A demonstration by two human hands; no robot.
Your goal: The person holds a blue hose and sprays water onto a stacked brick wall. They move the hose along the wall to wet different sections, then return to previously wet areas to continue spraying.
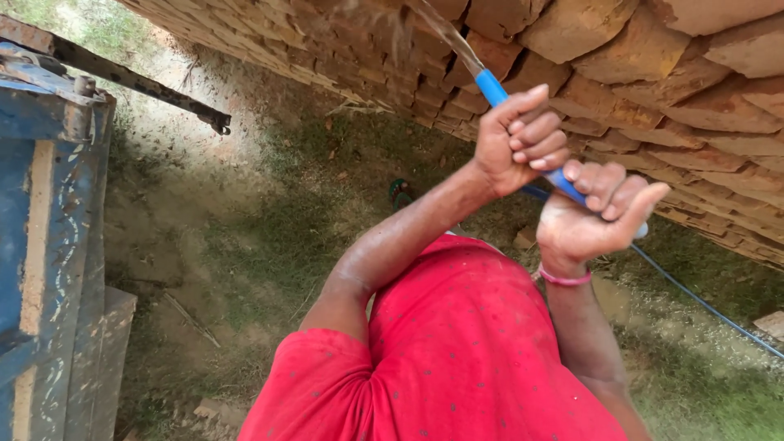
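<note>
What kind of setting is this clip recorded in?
Outdoors, probably a brickyard or building site. A tall stack of rough bricks fills the top, patchy grass and dirt ground lies below, and both hands grip a blue hose spraying water toward the bricks.

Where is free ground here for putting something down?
Bare ground lies between the blue metal frame and the brick stack. By the bricks it is crowded: left hand and right hand grip the blue hose, which trails over the grass.
</note>
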